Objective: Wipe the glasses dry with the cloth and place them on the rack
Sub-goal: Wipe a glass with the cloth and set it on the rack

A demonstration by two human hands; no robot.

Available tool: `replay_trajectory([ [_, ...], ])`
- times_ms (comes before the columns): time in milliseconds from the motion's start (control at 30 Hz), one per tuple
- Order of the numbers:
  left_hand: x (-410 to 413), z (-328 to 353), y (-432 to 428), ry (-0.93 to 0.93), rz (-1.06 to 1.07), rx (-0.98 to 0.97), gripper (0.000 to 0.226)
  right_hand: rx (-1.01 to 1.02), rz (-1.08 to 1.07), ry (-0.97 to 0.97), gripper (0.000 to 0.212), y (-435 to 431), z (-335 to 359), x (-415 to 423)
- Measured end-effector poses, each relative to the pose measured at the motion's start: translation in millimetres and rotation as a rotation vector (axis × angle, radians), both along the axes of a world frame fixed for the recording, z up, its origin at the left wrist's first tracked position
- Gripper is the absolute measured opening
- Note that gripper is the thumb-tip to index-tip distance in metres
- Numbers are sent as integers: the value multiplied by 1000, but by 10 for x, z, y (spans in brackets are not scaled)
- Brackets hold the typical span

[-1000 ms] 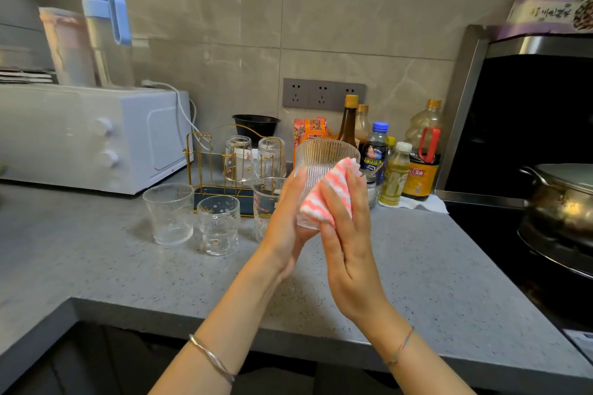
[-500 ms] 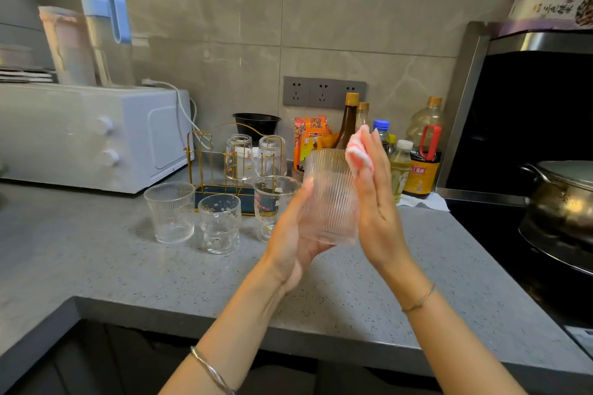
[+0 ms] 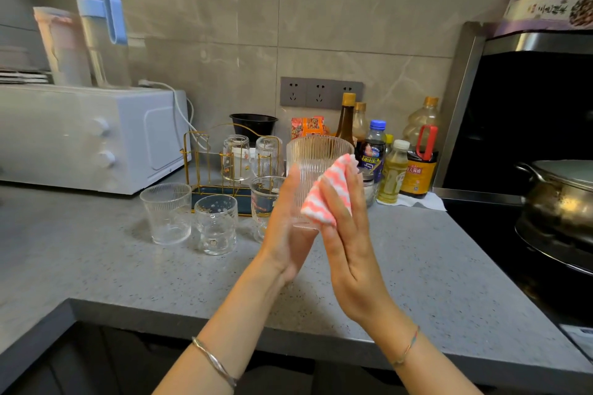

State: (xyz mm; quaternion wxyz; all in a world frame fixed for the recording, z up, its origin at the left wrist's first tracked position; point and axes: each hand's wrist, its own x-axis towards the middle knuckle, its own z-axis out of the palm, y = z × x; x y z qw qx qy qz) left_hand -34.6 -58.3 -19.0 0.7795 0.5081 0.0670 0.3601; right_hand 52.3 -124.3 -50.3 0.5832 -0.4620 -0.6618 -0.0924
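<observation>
R hand (image 3: 348,234) w/ cloth (image 3: 324,194) slid from rim down to lower side of ribbed glass (image 3: 316,154); I see fingers straight, pressing. L hand (image 3: 287,234) flat vs glass, over counter (image 3: 417,266). Behind: 3 glasses (image 3: 216,221), then rack (image 3: 205,163) w/ 2 inverted.

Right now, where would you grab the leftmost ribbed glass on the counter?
Probably round the wall of the ribbed glass, coming from its left or front: it stands upright, mouth up, and the dotted glass sits close on its right.
</observation>
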Motion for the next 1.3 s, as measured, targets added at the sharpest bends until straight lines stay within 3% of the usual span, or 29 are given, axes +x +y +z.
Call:
replay_trajectory([
  [200, -56, 54, -11, 23, 20, 58, 57, 4, -135, -141, 47, -5, 90, 24],
  [333, -45, 25, -21, 0, 68, 8, 42, -11, -157, -65, 46, 37, 292, 85],
  [467, -7, -38, -59, -29, 59, -71, 52, -41, -84, 92, 45, 86, 461, 201],
  [667, 46, -24, -68, -136, 1, -185, 63, -61, 47, 155, 46, 71, 282, 64],
  [900, 27, 16, -3, -59, -35, -125, 72, -23, 2, 1, 46, -14, -52, -27],
  [1167, -23, 50, 34, 81, 41, 68, 60, -59, -168, -223, 47, -54, 27, 39],
  [1300, -19, 4, 18, 59, 62, 69, 45, -33, -183, -202, 47, -33, 174, 89],
])
